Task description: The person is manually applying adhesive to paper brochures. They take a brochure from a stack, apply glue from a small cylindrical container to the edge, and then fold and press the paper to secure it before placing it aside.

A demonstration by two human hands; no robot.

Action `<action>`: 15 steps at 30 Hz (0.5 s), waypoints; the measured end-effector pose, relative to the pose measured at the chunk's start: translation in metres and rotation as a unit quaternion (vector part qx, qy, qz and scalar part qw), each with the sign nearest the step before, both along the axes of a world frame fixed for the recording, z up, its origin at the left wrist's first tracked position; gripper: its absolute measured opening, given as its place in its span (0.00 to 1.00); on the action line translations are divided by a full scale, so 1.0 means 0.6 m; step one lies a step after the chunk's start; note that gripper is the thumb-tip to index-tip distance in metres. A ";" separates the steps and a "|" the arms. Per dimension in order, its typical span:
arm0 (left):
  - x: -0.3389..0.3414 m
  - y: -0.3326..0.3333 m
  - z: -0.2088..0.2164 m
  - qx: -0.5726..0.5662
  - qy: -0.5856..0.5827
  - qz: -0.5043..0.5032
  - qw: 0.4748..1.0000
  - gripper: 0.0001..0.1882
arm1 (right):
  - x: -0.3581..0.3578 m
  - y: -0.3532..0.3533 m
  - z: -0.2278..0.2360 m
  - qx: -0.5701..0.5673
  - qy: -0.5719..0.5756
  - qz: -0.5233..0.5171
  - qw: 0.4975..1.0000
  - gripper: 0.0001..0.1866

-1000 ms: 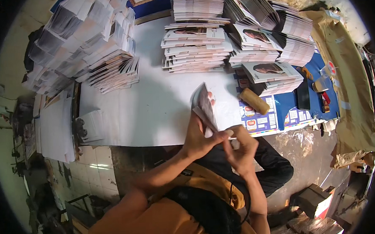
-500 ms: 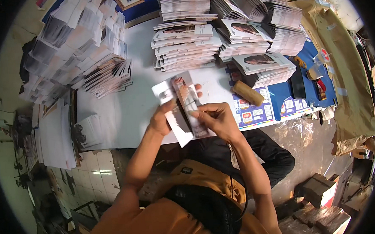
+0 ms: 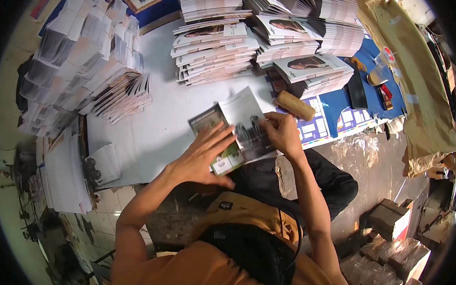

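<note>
A printed booklet (image 3: 248,108) lies spread open at the front edge of the white table, a grey photo on its right side and a darker, green-tinted page on its left. My left hand (image 3: 200,153) rests over the left page with its fingers stretched out and apart. At the right edge of the booklet, my right hand (image 3: 285,135) pinches the paper between thumb and fingers. Right beside that hand is a tan cylindrical roller (image 3: 295,106). The thumb side of my left hand hangs just past the table edge.
Stacks of booklets (image 3: 213,55) line the back of the table, with another pile (image 3: 314,68) at right. Tall bundles of folded sheets (image 3: 74,57) rise at left. A plastic cup (image 3: 381,74) and a black phone-like object (image 3: 357,93) sit on blue covering. Boxes (image 3: 392,219) stand on the floor.
The folded paper held in both hands has been opened out and lowered to the table edge. My left hand has turned flat onto it, while the right moved to its right edge.
</note>
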State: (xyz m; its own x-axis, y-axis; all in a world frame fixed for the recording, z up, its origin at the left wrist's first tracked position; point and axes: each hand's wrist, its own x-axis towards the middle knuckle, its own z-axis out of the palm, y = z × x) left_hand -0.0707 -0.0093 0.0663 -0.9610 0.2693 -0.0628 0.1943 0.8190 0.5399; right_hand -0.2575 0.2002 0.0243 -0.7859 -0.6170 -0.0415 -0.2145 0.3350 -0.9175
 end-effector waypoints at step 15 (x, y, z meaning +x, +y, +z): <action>-0.076 0.050 -0.078 -0.121 0.169 0.186 0.960 0.38 | 0.021 -0.021 -0.005 -0.144 -0.062 0.067 0.985 0.23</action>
